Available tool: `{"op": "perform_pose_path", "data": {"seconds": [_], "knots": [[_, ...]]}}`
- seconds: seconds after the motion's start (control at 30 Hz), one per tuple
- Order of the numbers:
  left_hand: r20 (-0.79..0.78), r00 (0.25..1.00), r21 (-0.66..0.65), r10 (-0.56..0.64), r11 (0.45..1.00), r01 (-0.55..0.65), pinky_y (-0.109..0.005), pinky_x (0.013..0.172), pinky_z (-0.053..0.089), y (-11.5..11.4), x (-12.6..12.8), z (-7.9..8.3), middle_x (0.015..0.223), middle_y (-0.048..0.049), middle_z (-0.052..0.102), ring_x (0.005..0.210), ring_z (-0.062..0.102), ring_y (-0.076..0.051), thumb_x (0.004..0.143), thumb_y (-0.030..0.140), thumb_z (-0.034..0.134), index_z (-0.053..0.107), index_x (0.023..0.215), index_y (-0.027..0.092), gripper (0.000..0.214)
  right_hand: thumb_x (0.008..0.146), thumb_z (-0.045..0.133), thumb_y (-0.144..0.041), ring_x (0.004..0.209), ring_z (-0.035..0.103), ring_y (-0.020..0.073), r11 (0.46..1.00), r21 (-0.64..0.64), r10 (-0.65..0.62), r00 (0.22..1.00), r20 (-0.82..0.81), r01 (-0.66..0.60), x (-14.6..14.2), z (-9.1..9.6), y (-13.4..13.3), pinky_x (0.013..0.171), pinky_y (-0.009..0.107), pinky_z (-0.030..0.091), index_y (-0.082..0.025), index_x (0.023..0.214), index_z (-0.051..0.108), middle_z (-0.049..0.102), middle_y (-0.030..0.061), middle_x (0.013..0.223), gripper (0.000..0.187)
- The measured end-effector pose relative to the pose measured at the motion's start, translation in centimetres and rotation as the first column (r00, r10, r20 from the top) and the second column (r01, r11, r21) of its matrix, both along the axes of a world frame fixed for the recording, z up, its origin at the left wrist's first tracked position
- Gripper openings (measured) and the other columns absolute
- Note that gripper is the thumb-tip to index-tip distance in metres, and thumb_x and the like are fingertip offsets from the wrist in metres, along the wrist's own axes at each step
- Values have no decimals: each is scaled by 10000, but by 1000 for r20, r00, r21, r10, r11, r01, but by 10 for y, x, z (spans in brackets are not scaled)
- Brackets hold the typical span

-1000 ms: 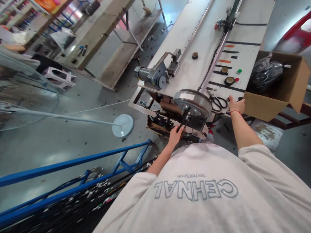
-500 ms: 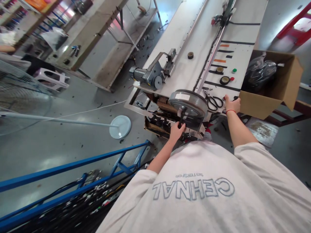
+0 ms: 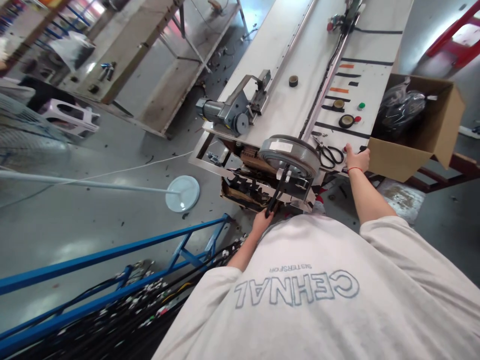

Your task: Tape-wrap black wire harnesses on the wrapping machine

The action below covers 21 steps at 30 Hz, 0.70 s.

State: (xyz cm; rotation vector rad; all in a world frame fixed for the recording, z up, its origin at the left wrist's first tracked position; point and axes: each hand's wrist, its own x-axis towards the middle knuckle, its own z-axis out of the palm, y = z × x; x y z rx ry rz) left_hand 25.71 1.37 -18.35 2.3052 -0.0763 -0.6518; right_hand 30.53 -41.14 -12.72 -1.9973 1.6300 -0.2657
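Note:
A round grey spool sits at the near end of a long white workbench. A black cable runs down from it, and my left hand is closed on the cable's lower end, below the bench edge. My right hand rests at the bench's near right corner, fingers curled at the edge, beside black scissors. What its fingers press or hold is hidden.
An open cardboard box with a black plastic bag stands right of the bench. A motor unit is mounted at the bench's left. Tape rolls lie on the bench. A blue rack of cables and a fan base are at left.
My left hand has pulled the black cable down and towards me, away from the spool. My right hand stays at the bench corner. The view has shifted slightly.

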Motion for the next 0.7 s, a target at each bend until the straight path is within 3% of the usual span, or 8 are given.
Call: {"op": "perform_pose_path", "data": {"seconds": [0.13, 0.3, 0.47, 0.57, 0.7], "knots": [[-15, 1000, -43, -2, 999, 2, -300, 650, 409, 14, -10, 3, 610, -11, 559, 604, 521, -170, 786, 324, 604, 569, 685, 197, 166, 826, 658, -608, 1207, 557, 366, 1000, 25, 5, 1000, 1, -5, 0, 1, -1, 1019, 473, 424, -91, 1280, 468, 582, 259, 1270, 714], [-11, 999, -214, 41, 976, -42, -313, 623, 395, 15, -15, 38, 618, -33, 580, 590, 516, -176, 808, 497, 570, 568, 735, 198, 307, 816, 655, -627, 1197, 565, 358, 1000, 27, 3, 1000, -1, -3, -1, -1, -1, 1017, 474, 424, -106, 1283, 471, 585, 235, 1272, 723], [-35, 996, -244, 85, 966, -91, -284, 586, 371, -1, -9, 64, 570, 1, 505, 554, 473, -151, 804, 599, 541, 509, 701, 200, 414, 819, 662, -608, 1165, 573, 338, 1000, 22, -5, 1000, 15, 5, -1, -1, 0, 1004, 458, 428, -110, 1282, 471, 595, 222, 1252, 706], [-10, 996, -233, 92, 968, -92, -269, 585, 357, -16, 1, 66, 575, 16, 474, 567, 453, -140, 799, 601, 533, 491, 681, 199, 421, 831, 651, -607, 1173, 564, 337, 1000, 31, 3, 1000, 19, -4, -2, -1, 0, 1009, 453, 421, -109, 1294, 463, 590, 225, 1266, 706], [37, 998, -243, 54, 969, -43, -267, 632, 398, -38, 17, 64, 630, 1, 539, 628, 515, -154, 829, 479, 540, 540, 711, 184, 318, 830, 639, -630, 1187, 559, 346, 999, 43, 15, 1000, 26, -16, -3, -2, -1, 1013, 462, 421, -104, 1315, 451, 579, 227, 1289, 740]]}}
